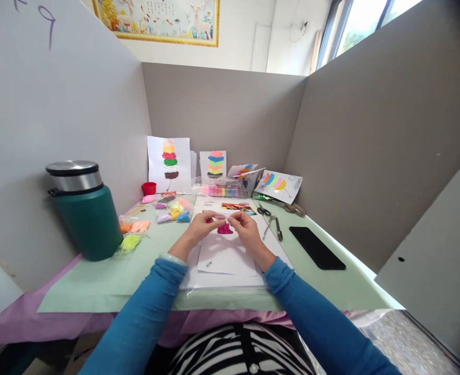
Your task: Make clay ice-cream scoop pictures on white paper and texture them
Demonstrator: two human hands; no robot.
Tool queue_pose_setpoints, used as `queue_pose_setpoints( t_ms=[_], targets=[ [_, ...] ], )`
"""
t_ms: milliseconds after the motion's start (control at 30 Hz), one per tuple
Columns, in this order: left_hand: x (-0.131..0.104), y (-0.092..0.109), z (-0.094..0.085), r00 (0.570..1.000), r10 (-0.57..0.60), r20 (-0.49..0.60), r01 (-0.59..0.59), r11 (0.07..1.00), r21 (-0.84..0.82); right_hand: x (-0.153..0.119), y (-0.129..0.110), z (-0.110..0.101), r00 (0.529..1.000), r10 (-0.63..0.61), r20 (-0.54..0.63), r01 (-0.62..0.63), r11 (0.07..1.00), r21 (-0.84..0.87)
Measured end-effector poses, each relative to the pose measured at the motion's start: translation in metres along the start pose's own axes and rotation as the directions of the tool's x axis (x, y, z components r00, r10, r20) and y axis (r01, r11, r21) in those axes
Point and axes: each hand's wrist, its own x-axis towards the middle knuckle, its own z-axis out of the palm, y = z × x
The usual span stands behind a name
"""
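Note:
My left hand (205, 226) and my right hand (246, 227) meet over the middle of the desk, thumbs and forefingers pinched close together. Something small and pale seems to be between the fingertips, too small to name. Just below them a magenta patch of modelling clay (225, 229) shows on a white sheet of paper (227, 260). Whether the fingers touch this patch cannot be made out. The sheet lies on a larger white board or pad (190, 278), and a printed strip with coloured pencils (238, 207) shows beyond the hands.
To the left stand a green flask (91, 224) and bagged clay pieces (175, 209), with a red cup (149, 188) behind. On the right lie scissors (263, 210), metal tools (278, 229) and a black phone (316, 248). Clay pictures (169, 165) lean against grey partitions (225, 109).

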Motion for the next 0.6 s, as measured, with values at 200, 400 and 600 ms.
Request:
queue_pose_setpoints(
  t_ms=[200, 400, 600],
  targets=[
    [0.0013, -0.0019, -0.0007, 0.997, 0.044, -0.060, -0.041, 0.998, 0.052, -0.0044, -0.0077, 0.0031, 1.000, -0.023, -0.008, 0.022, 0.996, -0.085],
    [0.0009, -0.0033, 0.0013, 0.996, 0.068, -0.056, -0.064, 0.995, 0.070, -0.0057, -0.0108, 0.0047, 0.999, -0.038, -0.031, 0.033, 0.989, -0.147],
    [0.0012, -0.0043, 0.0013, 0.996, 0.082, -0.029, -0.077, 0.989, 0.125, -0.0062, -0.0080, 0.0062, 0.998, -0.065, 0.007, 0.066, 0.982, -0.178]
  ],
)
